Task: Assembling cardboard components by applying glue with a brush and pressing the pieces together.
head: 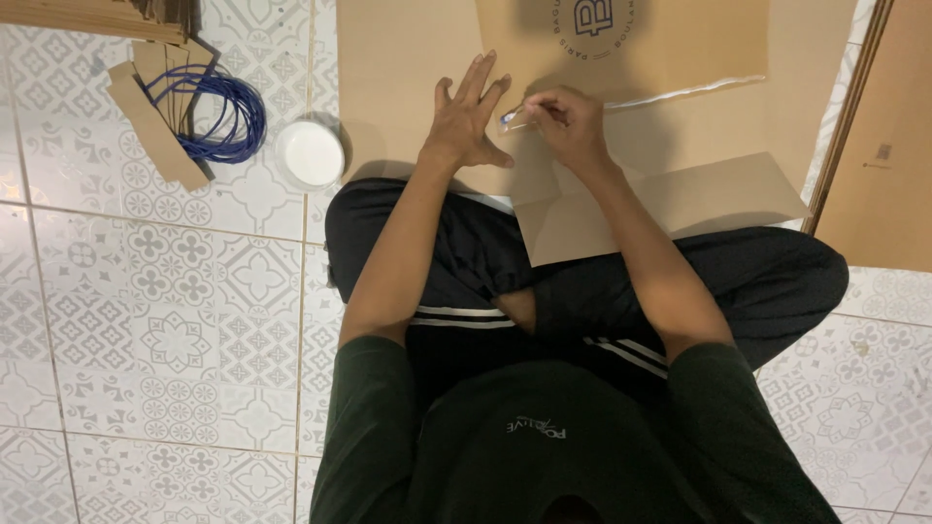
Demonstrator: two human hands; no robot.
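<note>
Brown paper sheet (408, 87) lies flat on the patterned tile floor (146, 320), spread out ahead of our crossed legs; we take it as the landmark. It looks like an unfinished paper bag: a round printed mark shows at the far edge, one flap (670, 204) at the near right is folded and creased, and a shiny strip (699, 92) runs along a fold on the right, glue or tape, we cannot tell which. By our judgement folding is partly done and sealing is under way, with the rest of the seam left. Our left hand (468, 121) presses flat on the sheet's middle, fingers spread, holding nothing. Our right hand (568, 121), just beside it, pinches a small blue-tipped tool (513, 116), tip touching the paper. Left of the sheet: a white round tub (309, 155), then blue cord loops (218, 112) on cardboard strips (155, 131). Nothing blocks the seam; our knees crowd the near edge.
</note>
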